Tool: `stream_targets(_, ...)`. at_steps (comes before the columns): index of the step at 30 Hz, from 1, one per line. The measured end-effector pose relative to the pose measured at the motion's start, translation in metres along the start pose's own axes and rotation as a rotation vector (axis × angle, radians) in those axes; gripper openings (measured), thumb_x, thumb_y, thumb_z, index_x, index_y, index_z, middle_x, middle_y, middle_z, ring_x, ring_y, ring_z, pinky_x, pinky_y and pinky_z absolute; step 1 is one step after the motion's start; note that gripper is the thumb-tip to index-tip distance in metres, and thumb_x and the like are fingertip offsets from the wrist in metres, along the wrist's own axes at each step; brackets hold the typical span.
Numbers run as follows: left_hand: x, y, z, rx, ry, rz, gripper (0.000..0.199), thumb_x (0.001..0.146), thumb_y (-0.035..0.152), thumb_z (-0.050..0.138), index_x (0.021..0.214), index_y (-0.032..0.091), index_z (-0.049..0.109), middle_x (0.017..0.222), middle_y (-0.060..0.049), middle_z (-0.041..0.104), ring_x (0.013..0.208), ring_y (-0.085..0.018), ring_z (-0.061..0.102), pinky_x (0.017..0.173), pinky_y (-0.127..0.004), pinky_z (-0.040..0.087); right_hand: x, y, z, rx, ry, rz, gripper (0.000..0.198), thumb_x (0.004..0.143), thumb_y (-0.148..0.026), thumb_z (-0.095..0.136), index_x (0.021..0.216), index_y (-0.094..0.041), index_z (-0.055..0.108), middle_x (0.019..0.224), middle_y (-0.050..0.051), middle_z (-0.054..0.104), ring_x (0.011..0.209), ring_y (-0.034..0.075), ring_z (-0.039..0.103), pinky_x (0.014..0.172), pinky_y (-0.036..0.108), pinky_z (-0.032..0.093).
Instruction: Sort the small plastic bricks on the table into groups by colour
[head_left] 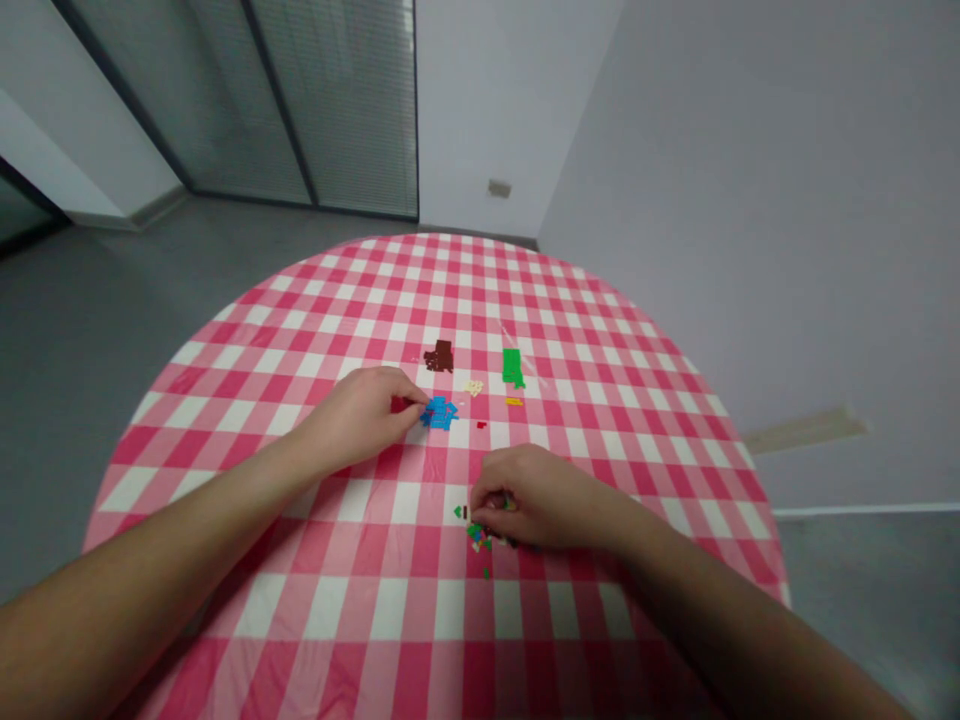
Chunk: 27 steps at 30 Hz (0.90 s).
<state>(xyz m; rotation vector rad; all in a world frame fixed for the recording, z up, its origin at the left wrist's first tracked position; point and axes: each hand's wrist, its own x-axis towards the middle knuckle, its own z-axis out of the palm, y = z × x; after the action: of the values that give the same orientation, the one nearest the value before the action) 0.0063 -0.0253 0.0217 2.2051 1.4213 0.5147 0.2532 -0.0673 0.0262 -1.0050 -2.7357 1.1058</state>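
The left hand (375,405) is just left of the blue pieces (441,414), the right hand (538,495) over the mixed pieces (478,534), both curled, grip unclear.

My left hand (367,415) and right hand (538,500) are bare, as are my smooth forearms (217,515), tapering toward slim wrists (306,450).

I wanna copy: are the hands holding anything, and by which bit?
Can't tell: left hand is at small blue plastic blocks, right hand over small multicoloured plastic blocks; any grip is unclear.
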Motion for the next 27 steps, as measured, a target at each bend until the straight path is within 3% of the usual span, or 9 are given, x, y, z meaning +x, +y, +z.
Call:
stream_targets(9, -0.001, 0.008, 0.002, -0.042, -0.049, 0.093, 0.024, 0.087, 0.023, 0.054, 0.090, 0.023, 0.078, 0.095, -0.004, 0.077, 0.087, -0.020, 0.069, 0.081, -0.033, 0.052, -0.004, 0.004, -0.007, -0.070, 0.079, -0.007, 0.024, 0.080, -0.006, 0.057, 0.093, -0.017, 0.075, 0.089, 0.006, 0.074, 0.078, 0.017, 0.063, 0.070, 0.028, 0.045)
stream_targets(17, -0.002, 0.014, 0.003, -0.028, -0.071, 0.121, 0.024, 0.086, 0.021, 0.055, 0.091, 0.024, 0.079, 0.096, -0.004, 0.077, 0.085, -0.020, 0.069, 0.083, -0.034, 0.052, -0.003, 0.003, -0.010, -0.094, -0.010, -0.060, 0.026, 0.087, -0.010, 0.060, 0.103, -0.019, 0.078, 0.092, 0.006, 0.073, 0.079, 0.016, 0.063, 0.068, 0.027, 0.045)
stream_targets(27, -0.002, 0.018, 0.002, -0.045, -0.074, 0.110, 0.023, 0.085, 0.019, 0.057, 0.090, 0.023, 0.078, 0.094, -0.004, 0.077, 0.087, -0.020, 0.069, 0.084, -0.034, 0.052, -0.002, 0.003, -0.011, -0.114, -0.033, -0.098, 0.021, 0.090, -0.014, 0.062, 0.101, -0.021, 0.078, 0.088, 0.005, 0.070, 0.076, 0.015, 0.061, 0.066, 0.026, 0.042)
